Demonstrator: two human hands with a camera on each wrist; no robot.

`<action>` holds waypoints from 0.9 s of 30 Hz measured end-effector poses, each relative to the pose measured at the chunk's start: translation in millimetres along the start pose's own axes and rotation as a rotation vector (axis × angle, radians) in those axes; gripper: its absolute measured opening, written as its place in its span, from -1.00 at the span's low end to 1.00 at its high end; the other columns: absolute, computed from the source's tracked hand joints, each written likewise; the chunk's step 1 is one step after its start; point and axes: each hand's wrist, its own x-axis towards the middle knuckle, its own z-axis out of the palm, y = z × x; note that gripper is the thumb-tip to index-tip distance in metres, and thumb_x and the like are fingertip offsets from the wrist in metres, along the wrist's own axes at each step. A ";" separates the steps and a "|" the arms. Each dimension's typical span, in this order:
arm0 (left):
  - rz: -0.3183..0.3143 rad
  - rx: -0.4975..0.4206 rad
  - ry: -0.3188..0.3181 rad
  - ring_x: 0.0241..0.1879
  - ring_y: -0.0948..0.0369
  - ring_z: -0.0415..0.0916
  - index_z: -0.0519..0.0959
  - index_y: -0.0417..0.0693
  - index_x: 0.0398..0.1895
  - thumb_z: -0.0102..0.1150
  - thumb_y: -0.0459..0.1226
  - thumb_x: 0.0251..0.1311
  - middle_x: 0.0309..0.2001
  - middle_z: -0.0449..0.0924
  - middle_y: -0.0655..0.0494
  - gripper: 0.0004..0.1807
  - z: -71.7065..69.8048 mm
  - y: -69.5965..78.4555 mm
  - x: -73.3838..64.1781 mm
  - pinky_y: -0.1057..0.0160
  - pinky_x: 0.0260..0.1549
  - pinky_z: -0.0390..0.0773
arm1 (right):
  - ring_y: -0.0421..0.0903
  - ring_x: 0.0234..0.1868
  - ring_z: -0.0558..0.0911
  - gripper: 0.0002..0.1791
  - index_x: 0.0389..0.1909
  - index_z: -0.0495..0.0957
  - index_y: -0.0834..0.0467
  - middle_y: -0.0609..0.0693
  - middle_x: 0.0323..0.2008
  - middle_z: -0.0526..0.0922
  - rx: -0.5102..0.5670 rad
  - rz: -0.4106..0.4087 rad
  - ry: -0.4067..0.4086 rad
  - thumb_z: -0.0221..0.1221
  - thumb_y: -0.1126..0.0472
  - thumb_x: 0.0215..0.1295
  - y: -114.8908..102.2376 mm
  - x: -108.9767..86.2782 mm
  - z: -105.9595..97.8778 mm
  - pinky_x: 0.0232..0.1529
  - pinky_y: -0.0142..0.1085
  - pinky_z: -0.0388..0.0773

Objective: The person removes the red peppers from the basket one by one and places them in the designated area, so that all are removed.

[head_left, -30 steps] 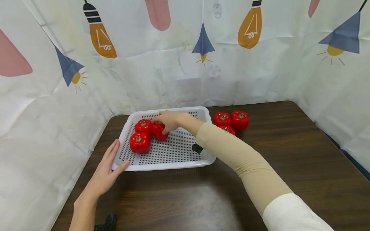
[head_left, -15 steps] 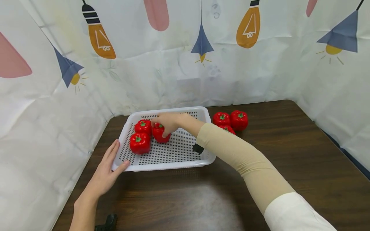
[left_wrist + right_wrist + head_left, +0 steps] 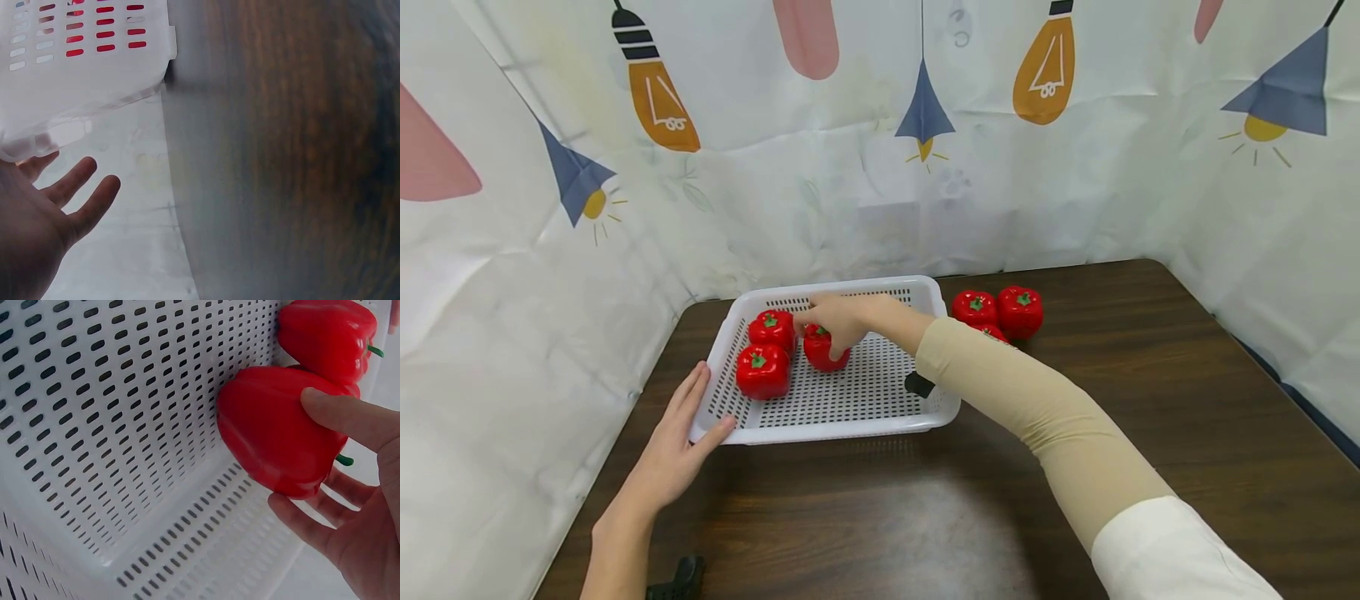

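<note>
My right hand (image 3: 841, 321) grips a red bell pepper (image 3: 275, 425) with the thumb on one side and fingers on the other, inside a white perforated basket (image 3: 850, 429). In the right wrist view its green stem points toward the palm. Two more red bell peppers, a front one (image 3: 763, 372) and a back one (image 3: 772, 330), sit in the basket's left part, just left of the held one. My left hand (image 3: 670, 454) rests at the basket's near left corner, thumb on the front rim. Its fingers look straight and spread in the left wrist view.
Right of the basket stand other red bell peppers (image 3: 1020, 313), one partly hidden by the right sleeve. The dark wooden table (image 3: 880, 517) runs up to a patterned white curtain (image 3: 820, 208). A black object (image 3: 679, 579) shows by the left wrist.
The held bell pepper has shifted a little to the right with my right hand, opening a gap to the peppers on its left. My left hand stays at the basket corner.
</note>
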 end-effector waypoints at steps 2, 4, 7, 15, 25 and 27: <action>-0.001 0.002 0.001 0.50 -0.27 -0.01 -0.03 -0.08 0.67 0.29 -0.07 0.33 0.65 -0.15 -0.09 -0.02 0.0 -0.1 0.1 -0.50 0.21 0.24 | -0.08 0.18 0.37 -0.36 0.30 0.47 -0.04 -0.01 0.15 0.39 -0.001 -0.004 -0.004 0.46 0.20 0.21 -0.4 -1.7 -1.2 -0.10 -0.37 0.62; -0.002 0.005 0.000 0.50 -0.27 0.00 -0.03 -0.08 0.67 0.29 -0.06 0.33 0.65 -0.15 -0.08 -0.02 0.0 0.0 0.2 -0.50 0.20 0.25 | -0.09 0.17 0.37 -0.35 0.30 0.46 -0.04 -0.02 0.13 0.39 0.000 -0.010 -0.009 0.47 0.19 0.20 -0.6 -3.6 -2.7 -0.12 -0.39 0.63; -0.005 0.003 -0.001 0.50 -0.28 -0.01 -0.03 -0.07 0.67 0.29 -0.06 0.33 0.65 -0.15 -0.08 -0.02 0.0 0.3 0.2 -0.50 0.20 0.25 | -0.10 0.17 0.38 -0.34 0.28 0.46 -0.08 -0.03 0.12 0.41 -0.004 -0.023 -0.017 0.49 0.18 0.17 -0.2 -7.2 -5.6 -0.13 -0.40 0.63; -0.006 0.006 -0.001 0.51 -0.28 -0.02 -0.03 -0.07 0.67 0.29 -0.06 0.33 0.64 -0.15 -0.10 -0.02 -0.2 0.4 0.1 -0.51 0.20 0.24 | -0.10 0.19 0.39 -0.33 0.28 0.45 -0.10 -0.03 0.19 0.41 0.026 -0.060 -0.016 0.50 0.17 0.16 6.2 -20.9 -12.1 -0.05 -0.33 0.64; -0.006 0.009 0.000 0.50 -0.27 -0.01 -0.03 -0.06 0.67 0.29 -0.06 0.33 0.65 -0.15 -0.08 -0.02 -0.1 -0.8 -0.3 -0.50 0.20 0.26 | -0.08 0.21 0.42 -0.33 0.30 0.44 -0.08 -0.02 0.19 0.39 0.073 -0.073 0.001 0.47 0.17 0.20 13.1 -44.5 -24.6 -0.02 -0.32 0.62; -0.008 0.013 -0.001 0.50 -0.28 0.00 -0.04 -0.06 0.67 0.29 -0.06 0.33 0.65 -0.15 -0.08 -0.01 -0.4 -0.9 -0.4 -0.50 0.19 0.27 | -0.08 0.21 0.41 -0.33 0.32 0.43 -0.06 -0.03 0.19 0.38 0.077 -0.076 -0.002 0.46 0.17 0.20 14.1 -48.6 -29.0 -0.04 -0.34 0.62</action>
